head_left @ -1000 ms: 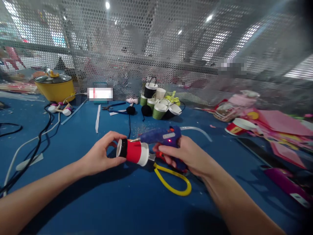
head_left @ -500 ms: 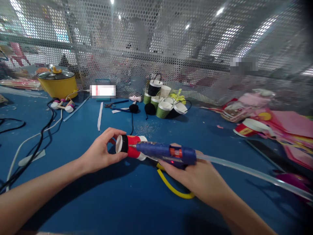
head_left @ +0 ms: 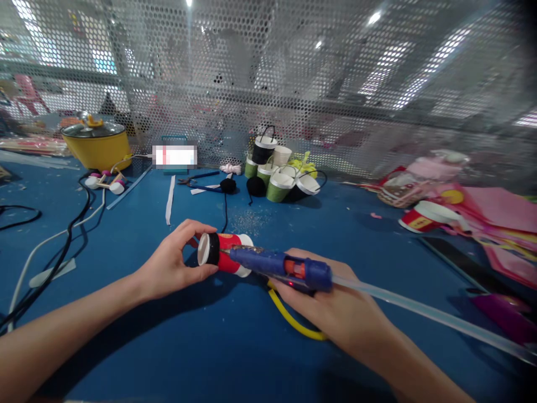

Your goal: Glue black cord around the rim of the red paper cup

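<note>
My left hand [head_left: 178, 258] grips a small red and white paper cup [head_left: 230, 242] by one end, thumb below and fingers above. The cup lies on its side in the air, with black yarn [head_left: 213, 249] wound around it near that end. From the cup a strand runs back to a black yarn ball [head_left: 228, 186] on the table. My right hand [head_left: 323, 296] is closed around a blue hot glue gun [head_left: 272, 264]. Its nozzle tip is at the cup's red side, beside the black band; whether it touches is unclear. A long clear glue stick [head_left: 403, 305] sticks out of its back.
Green, black and white cups [head_left: 280, 187] with handles stand at the back, beside another black yarn ball [head_left: 255, 186]. Pliers [head_left: 188, 181], a yellow pot [head_left: 98, 148] and cables [head_left: 69, 240] are to the left. A red cup [head_left: 423, 217] and pink sheets [head_left: 490, 212] lie at right.
The glue gun and my right hand have shifted slightly left, the nozzle moving along the cup toward the black yarn band. My left hand keeps its hold on the cup.
</note>
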`<state>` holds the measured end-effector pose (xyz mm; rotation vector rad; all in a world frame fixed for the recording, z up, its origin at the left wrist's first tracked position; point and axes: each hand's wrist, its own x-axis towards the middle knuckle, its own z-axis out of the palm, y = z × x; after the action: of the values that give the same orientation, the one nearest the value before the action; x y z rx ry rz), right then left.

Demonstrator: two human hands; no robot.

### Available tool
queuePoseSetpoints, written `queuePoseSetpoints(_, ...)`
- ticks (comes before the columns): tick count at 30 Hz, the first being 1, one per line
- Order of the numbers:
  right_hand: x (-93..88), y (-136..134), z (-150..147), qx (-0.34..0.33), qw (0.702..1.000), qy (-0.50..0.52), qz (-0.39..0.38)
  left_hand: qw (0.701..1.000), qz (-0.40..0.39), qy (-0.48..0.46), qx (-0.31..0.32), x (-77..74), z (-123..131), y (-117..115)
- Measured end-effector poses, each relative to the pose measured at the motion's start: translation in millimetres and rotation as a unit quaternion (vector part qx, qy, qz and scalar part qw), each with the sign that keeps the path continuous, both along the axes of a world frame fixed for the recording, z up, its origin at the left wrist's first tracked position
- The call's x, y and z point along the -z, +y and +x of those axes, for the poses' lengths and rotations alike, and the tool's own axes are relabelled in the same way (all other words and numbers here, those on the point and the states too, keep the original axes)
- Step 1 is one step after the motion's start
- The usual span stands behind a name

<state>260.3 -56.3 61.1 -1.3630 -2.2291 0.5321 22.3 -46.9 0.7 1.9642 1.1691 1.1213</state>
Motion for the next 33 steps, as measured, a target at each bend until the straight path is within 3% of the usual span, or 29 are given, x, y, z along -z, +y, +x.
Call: queuePoseSetpoints(33,-9.2,1.9,-2.7,0.008,0.999,-0.020,0.025,0.996,0.057,0.037,0.056,-2.7,-1.3,-3.0)
